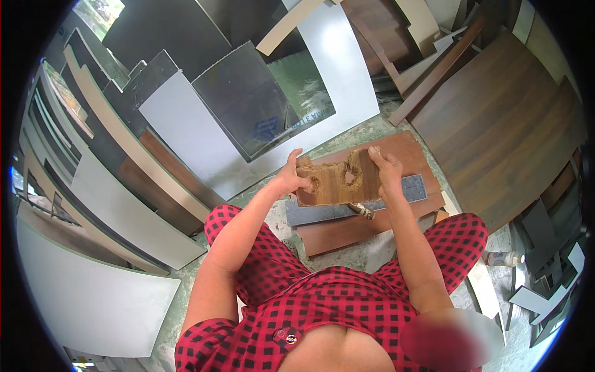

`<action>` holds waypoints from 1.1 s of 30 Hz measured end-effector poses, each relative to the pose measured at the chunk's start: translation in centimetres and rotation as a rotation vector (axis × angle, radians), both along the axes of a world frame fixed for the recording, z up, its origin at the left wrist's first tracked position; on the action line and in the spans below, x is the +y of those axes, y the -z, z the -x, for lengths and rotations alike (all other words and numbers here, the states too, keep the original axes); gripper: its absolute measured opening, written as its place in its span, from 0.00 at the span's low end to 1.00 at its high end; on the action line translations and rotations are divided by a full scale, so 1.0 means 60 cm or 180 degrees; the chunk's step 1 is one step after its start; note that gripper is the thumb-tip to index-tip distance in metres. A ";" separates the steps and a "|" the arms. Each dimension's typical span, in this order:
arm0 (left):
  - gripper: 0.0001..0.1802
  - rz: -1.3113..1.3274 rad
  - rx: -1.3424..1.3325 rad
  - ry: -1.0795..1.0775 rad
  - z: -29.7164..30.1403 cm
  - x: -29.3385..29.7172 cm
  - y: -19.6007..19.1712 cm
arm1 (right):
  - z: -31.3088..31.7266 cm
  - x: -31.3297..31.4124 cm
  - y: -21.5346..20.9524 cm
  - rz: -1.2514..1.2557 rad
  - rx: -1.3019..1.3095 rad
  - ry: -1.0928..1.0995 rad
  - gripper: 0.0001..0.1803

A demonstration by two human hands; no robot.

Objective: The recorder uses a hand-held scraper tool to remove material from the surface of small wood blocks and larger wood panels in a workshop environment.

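A short brown wood-grain board [328,193] with a ragged upper edge and rough, gouged holes is held up between my two hands. My left hand [289,178] is closed on its left end, thumb on the face. At the right end, my right hand [388,170] grips the board with the thumb near the top corner. Underneath lie a blue-grey strip [414,188] and a wider reddish-brown panel [347,235] on the floor. Just below the held board's lower edge, a small banded object [362,211] pokes out; the rest of it is hidden.
White and dark panels [167,111] lean at the left and far side. A large brown wood-grain sheet [502,124] stands on the right. Near my right knee lies a bottle [503,258] among offcuts [539,297]. My checkered legs flank the reddish-brown panel.
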State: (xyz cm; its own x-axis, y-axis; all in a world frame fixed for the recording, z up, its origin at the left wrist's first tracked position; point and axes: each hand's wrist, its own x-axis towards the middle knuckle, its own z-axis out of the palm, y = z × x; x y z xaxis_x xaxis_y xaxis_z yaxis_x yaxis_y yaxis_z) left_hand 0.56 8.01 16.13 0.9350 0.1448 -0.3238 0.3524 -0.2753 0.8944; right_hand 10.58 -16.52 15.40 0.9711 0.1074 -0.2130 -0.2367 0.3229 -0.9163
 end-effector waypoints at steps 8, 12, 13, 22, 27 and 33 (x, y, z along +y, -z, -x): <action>0.59 -0.0842 -0.0671 -0.0068 -0.001 -0.009 0.008 | 0.004 0.006 -0.009 -0.0272 -0.0019 0.0088 0.16; 0.56 -0.1355 -0.0611 -0.0104 -0.003 -0.012 0.008 | 0.007 0.012 -0.007 -0.0197 -0.0038 0.0094 0.16; 0.55 -0.1421 -0.0592 -0.0109 -0.003 -0.011 0.008 | 0.007 0.013 -0.006 -0.0175 -0.0049 0.0091 0.15; 0.55 -0.0870 -0.0142 -0.0124 -0.012 -0.001 0.016 | 0.013 0.019 -0.002 -0.0300 0.0173 0.0014 0.15; 0.55 -0.0635 -0.0225 -0.0026 -0.008 -0.003 0.005 | 0.009 0.016 -0.003 -0.0402 0.0116 0.0017 0.15; 0.54 -0.0719 -0.0193 -0.0086 -0.011 -0.004 0.009 | 0.011 0.019 -0.007 -0.0439 0.0148 0.0047 0.15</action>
